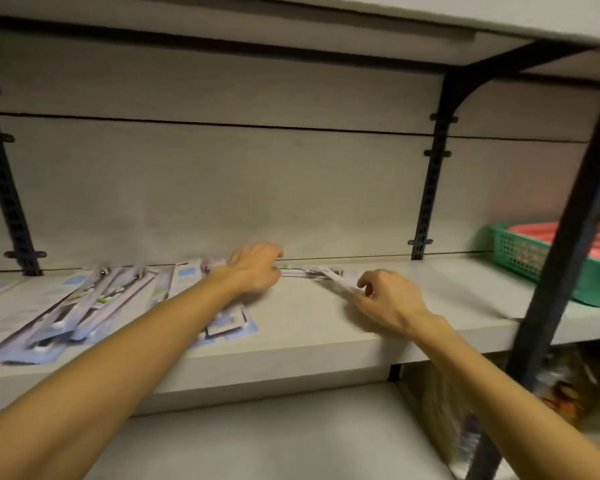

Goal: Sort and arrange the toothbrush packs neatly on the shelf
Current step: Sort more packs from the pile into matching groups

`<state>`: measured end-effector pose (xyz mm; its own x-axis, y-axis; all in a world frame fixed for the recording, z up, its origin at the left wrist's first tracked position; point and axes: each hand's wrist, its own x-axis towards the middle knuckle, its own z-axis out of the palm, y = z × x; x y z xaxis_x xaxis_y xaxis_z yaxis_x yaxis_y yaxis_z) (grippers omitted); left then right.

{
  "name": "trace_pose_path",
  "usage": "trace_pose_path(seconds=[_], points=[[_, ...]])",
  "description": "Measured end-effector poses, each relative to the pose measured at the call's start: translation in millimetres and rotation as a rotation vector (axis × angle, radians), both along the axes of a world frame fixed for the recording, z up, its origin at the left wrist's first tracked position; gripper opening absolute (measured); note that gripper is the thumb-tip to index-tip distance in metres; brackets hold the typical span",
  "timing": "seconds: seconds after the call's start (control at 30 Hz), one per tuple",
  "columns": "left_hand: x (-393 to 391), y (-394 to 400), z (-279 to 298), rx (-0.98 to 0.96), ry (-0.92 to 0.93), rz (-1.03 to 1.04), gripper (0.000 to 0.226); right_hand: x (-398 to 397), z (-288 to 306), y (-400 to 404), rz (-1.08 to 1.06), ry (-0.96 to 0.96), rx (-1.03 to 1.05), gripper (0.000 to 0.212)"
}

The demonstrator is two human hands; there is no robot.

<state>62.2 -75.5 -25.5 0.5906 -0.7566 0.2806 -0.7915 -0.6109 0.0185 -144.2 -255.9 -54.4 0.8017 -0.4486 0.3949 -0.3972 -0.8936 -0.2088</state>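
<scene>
A loose heap of several pale blue and white toothbrush packs [84,306] lies spread over the left half of the grey shelf [430,299]. My left hand [255,268] reaches over the heap to the shelf's back edge, fingers curled on the left end of a small flat stack of packs [309,273] lying along the back wall. My right hand [388,299] pinches the near end of a white pack [340,284] that sticks out of that stack at an angle. The frame is motion-blurred, so pack details are unclear.
A green mesh basket [520,258] holding a red tray stands on the shelf at the right, behind a black upright post [561,237]. Black slotted brackets [426,202] run up the back wall. Another shelf hangs above, and blurred goods sit lower right.
</scene>
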Motion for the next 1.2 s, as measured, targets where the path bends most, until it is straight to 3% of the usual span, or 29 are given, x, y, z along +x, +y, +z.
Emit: trace_pose_path(seconds=[0.1,0.23,0.33,0.5,0.7,0.8,0.97,1.13,1.2], points=[[9.3,-22.6,-9.9,0.073,0.062,0.022,0.039,-10.9,-1.7,-25.3,-0.029,-0.044,-0.023,0.030],[16.1,-41.2,-21.2,0.139,0.046,0.051,0.032,-17.9,-4.2,-53.1,-0.022,-0.167,0.111,0.032],[16.4,-49.2,-20.6,0.071,-0.014,0.070,0.032,-17.0,-8.2,-69.2,-0.019,-0.237,0.220,0.031],[18.5,-57.1,-18.8,0.068,0.069,0.095,0.035,-11.8,-13.9,-80.8,-0.016,-0.299,0.369,0.030],[15.2,-61.1,-19.4,-0.172,0.298,0.100,0.024,-3.9,-11.5,-89.8,0.009,-0.472,0.564,0.032],[8.2,-61.2,-12.1,-0.341,0.400,0.122,0.015,1.3,-2.2,-85.5,0.040,-0.666,0.848,0.029],[-2.9,-41.1,3.0,-0.541,0.363,0.163,0.019,4.2,25.0,-53.5,0.081,-0.974,1.209,0.029],[-15.9,-1.3,12.3,-0.697,0.380,0.147,0.024,9.0,30.5,0.6,0.300,-0.941,1.271,0.007],[-23.5,21.5,14.8,-0.771,0.373,0.145,0.027,14.2,29.3,25.3,0.360,-0.953,1.264,0.017]])
